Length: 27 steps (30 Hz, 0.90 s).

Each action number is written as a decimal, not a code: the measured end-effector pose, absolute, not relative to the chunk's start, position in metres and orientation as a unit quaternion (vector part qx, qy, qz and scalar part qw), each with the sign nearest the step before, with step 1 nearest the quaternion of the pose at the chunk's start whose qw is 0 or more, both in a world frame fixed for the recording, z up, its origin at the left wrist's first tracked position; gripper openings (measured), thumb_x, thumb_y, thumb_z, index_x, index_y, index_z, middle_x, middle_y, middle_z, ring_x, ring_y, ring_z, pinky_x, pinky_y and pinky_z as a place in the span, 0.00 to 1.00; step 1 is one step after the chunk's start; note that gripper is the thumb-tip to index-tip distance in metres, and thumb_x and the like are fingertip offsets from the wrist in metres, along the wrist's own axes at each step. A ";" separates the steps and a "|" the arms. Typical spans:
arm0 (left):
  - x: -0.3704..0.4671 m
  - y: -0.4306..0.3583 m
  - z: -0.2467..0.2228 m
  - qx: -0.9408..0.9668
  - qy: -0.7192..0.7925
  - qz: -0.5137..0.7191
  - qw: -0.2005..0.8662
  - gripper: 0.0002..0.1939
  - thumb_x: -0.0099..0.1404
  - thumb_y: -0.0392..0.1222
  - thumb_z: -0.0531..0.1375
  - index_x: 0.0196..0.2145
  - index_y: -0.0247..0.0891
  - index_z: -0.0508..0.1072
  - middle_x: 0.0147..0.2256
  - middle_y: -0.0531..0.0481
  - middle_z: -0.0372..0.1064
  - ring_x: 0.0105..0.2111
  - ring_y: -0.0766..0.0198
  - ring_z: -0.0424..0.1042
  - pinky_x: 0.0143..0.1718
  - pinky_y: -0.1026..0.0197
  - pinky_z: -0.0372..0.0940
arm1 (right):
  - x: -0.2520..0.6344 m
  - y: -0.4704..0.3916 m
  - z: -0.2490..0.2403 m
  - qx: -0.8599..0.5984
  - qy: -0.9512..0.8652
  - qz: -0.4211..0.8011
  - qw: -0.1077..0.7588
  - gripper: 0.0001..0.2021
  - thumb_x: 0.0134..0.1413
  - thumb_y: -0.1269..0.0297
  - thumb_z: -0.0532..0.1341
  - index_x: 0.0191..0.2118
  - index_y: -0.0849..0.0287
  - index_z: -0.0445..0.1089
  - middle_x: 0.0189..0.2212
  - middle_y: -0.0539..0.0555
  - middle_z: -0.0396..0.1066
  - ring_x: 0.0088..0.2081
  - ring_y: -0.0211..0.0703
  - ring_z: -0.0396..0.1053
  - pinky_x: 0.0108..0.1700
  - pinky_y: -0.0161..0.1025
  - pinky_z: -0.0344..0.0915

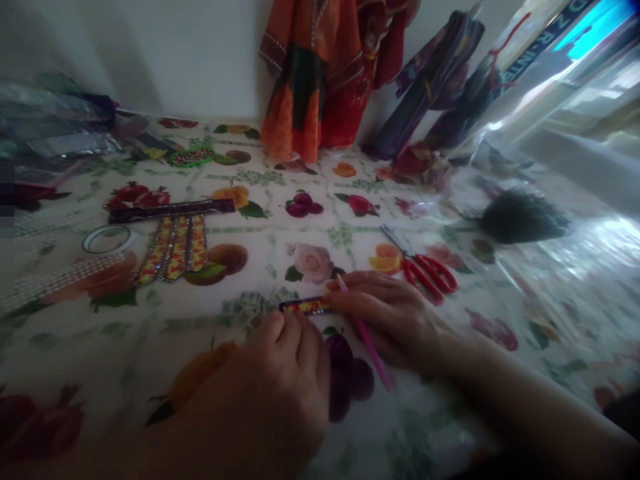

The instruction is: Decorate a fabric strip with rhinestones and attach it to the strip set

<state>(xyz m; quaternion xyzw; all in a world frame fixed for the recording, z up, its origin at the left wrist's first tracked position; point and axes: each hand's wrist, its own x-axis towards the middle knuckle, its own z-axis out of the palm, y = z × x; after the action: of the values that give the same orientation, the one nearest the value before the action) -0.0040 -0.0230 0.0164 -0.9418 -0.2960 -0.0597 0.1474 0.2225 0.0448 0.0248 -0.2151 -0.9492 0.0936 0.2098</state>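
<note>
Left hand [280, 380] pins short trim strip [305, 306] flat on tablecloth [125, 373] – right hand [395, 317] touches its other end, pink stick [367, 337] between fingers. Three finished-looking strips [175, 247] lie apart; scissors [425, 270] idle nearby.

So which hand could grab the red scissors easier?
Probably the right hand: the red scissors lie just beyond it. But it holds a pink stick. The left hand is farther away, by the little patterned strip.

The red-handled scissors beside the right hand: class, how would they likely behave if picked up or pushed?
The scissors look rigid, so probably not floppy. Lying flat, they seem unlikely to roll. On the glossy tablecloth they might slide easily.
</note>
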 end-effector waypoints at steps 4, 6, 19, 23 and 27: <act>-0.003 -0.022 0.015 -0.943 -0.291 -0.069 0.144 0.15 0.63 0.30 0.51 0.40 0.29 0.76 0.40 0.34 0.76 0.39 0.46 0.74 0.31 0.52 0.64 | 0.220 0.042 0.021 -0.220 -0.951 0.087 0.201 0.13 0.63 0.73 0.53 0.51 0.65 0.68 0.43 0.63 0.75 0.48 0.50 0.73 0.52 0.45 0.71; -0.003 -0.022 0.015 -0.942 -0.293 -0.072 0.144 0.15 0.64 0.30 0.51 0.40 0.29 0.76 0.40 0.35 0.76 0.38 0.47 0.74 0.31 0.52 0.64 | 0.220 0.041 0.019 -0.221 -0.950 0.080 0.205 0.12 0.63 0.73 0.54 0.50 0.64 0.68 0.43 0.64 0.74 0.49 0.51 0.73 0.52 0.47 0.71; 0.002 -0.022 0.015 -0.928 -0.295 -0.104 0.203 0.16 0.63 0.31 0.50 0.38 0.30 0.78 0.37 0.36 0.77 0.33 0.50 0.73 0.34 0.50 0.63 | 0.226 0.042 0.029 -0.393 -0.857 0.175 0.284 0.17 0.62 0.72 0.60 0.55 0.49 0.67 0.47 0.52 0.75 0.47 0.46 0.75 0.49 0.42 0.73; 0.004 -0.021 0.014 -0.931 -0.292 -0.117 0.186 0.16 0.61 0.30 0.51 0.34 0.33 0.79 0.32 0.40 0.77 0.29 0.52 0.72 0.29 0.52 0.60 | 0.219 0.044 0.039 -0.422 -0.853 0.169 0.255 0.13 0.61 0.68 0.62 0.50 0.49 0.69 0.43 0.50 0.75 0.43 0.44 0.75 0.46 0.41 0.73; 0.007 -0.022 0.012 -0.928 -0.302 -0.133 0.173 0.13 0.58 0.33 0.55 0.32 0.35 0.80 0.31 0.39 0.77 0.31 0.47 0.73 0.30 0.50 0.59 | 0.207 0.052 0.050 -0.406 -0.867 0.194 0.215 0.12 0.61 0.65 0.63 0.50 0.50 0.68 0.44 0.51 0.75 0.43 0.43 0.74 0.46 0.39 0.73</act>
<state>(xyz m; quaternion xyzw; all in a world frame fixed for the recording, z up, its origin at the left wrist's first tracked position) 0.0072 -0.0216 0.0118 -0.9279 -0.3022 -0.1329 0.1735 0.2068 0.0521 0.0499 -0.4061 -0.8666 0.1944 0.2150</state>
